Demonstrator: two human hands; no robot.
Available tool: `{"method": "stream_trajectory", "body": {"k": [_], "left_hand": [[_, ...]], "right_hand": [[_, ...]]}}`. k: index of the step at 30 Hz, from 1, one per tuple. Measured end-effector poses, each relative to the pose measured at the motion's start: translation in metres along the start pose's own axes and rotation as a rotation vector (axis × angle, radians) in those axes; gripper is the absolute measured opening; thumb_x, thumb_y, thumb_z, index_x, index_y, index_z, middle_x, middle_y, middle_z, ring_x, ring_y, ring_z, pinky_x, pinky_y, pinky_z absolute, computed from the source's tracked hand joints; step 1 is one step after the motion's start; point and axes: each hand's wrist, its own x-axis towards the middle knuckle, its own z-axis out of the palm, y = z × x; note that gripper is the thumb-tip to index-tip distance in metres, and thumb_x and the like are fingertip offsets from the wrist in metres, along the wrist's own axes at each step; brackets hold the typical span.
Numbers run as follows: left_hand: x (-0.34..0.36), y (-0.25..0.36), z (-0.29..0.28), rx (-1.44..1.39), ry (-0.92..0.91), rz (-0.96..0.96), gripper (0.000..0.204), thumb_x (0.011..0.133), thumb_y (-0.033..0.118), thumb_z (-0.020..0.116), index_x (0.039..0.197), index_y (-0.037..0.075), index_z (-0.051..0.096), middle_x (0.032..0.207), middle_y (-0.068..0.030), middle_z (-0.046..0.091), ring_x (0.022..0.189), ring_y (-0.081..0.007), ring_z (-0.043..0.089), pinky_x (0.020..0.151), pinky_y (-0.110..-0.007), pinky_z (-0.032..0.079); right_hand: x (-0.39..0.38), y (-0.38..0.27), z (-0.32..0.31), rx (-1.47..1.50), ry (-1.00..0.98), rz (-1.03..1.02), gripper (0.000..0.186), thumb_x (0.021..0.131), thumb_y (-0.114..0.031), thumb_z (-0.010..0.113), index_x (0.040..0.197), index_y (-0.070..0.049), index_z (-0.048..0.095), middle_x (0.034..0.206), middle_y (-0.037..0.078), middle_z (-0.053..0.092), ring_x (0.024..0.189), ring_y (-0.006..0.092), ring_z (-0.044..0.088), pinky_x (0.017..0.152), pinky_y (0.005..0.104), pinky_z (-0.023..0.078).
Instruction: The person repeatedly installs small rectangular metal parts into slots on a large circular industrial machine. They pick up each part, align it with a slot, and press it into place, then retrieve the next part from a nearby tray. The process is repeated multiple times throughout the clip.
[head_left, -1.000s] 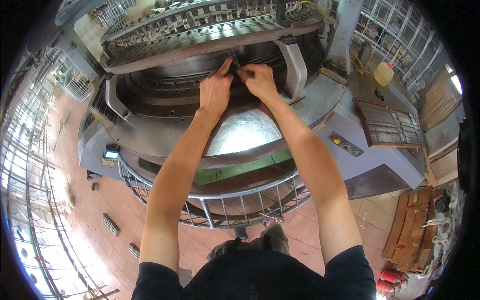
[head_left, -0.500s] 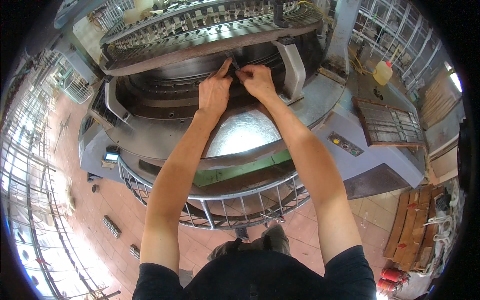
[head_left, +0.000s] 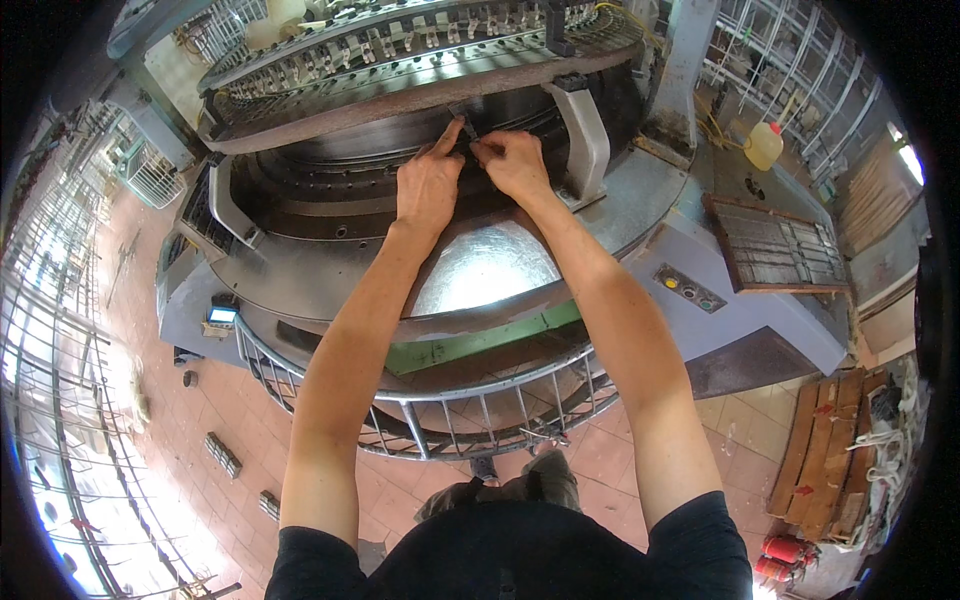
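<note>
Just below the far metal ring (head_left: 400, 101), I see my right hand (head_left: 515, 165) clamped by fingertips on a small dark piece (head_left: 472, 132); left hand (head_left: 428, 187) beside it, index straight toward it, rest curled, hold can't tell.

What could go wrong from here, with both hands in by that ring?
The small dark piece at the right hand's fingertips might slip and drop into the machine's dark stepped recess.

The left hand also reaches in near the upper ring, so fingers could get pinched if the machine turned.
</note>
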Motion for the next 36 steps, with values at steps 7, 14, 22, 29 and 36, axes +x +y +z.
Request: {"method": "stream_trajectory", "body": {"k": [7, 14, 22, 29, 36], "left_hand": [[0.0, 0.0, 0.001, -0.001, 0.013, 0.004, 0.013, 0.075, -0.005, 0.067, 0.083, 0.003, 0.073, 0.151, -0.0062, 0.05, 0.102, -0.0283, 0.07, 0.083, -0.04, 0.06], [0.005, 0.003, -0.002, 0.021, -0.031, 0.013, 0.01, 0.076, -0.004, 0.066, 0.08, 0.001, 0.073, 0.153, -0.0046, 0.049, 0.096, -0.0274, 0.071, 0.08, -0.039, 0.061], [0.016, -0.005, -0.024, 0.341, -0.304, 0.008, 0.029, 0.081, 0.0, 0.066, 0.107, 0.007, 0.077, 0.157, 0.0013, 0.044, 0.083, -0.026, 0.075, 0.07, -0.037, 0.062], [0.016, -0.007, -0.032, 0.409, -0.329, 0.036, 0.04, 0.081, 0.002, 0.068, 0.12, 0.008, 0.073, 0.153, 0.0035, 0.049, 0.084, -0.0228, 0.076, 0.07, -0.035, 0.062], [0.014, -0.006, -0.027, 0.365, -0.324, 0.027, 0.037, 0.079, 0.002, 0.068, 0.115, 0.007, 0.075, 0.146, -0.0012, 0.056, 0.087, -0.0236, 0.075, 0.071, -0.035, 0.061]], "right_hand": [[0.0, 0.002, 0.001, 0.008, -0.01, 0.018, 0.026, 0.086, -0.023, 0.071, 0.096, -0.001, 0.077, 0.095, 0.024, 0.072, 0.092, 0.0402, 0.07, 0.084, 0.0432, 0.054], [0.0, 0.003, 0.003, -0.022, 0.011, 0.041, 0.026, 0.086, -0.025, 0.071, 0.095, -0.001, 0.076, 0.096, 0.023, 0.073, 0.094, 0.0405, 0.069, 0.086, 0.0438, 0.054], [-0.005, -0.028, 0.014, -0.293, 0.017, 0.077, 0.02, 0.086, -0.023, 0.069, 0.092, -0.006, 0.077, 0.09, 0.019, 0.073, 0.089, 0.0399, 0.07, 0.08, 0.0456, 0.055], [-0.001, -0.045, 0.011, -0.345, -0.11, 0.334, 0.025, 0.084, -0.024, 0.072, 0.093, -0.001, 0.075, 0.101, 0.021, 0.074, 0.1, 0.0375, 0.071, 0.087, 0.0426, 0.057], [-0.015, -0.018, 0.011, -0.117, -0.124, 0.334, 0.023, 0.075, -0.02, 0.078, 0.089, -0.002, 0.076, 0.1, 0.022, 0.074, 0.097, 0.0379, 0.071, 0.087, 0.0419, 0.057]]}}
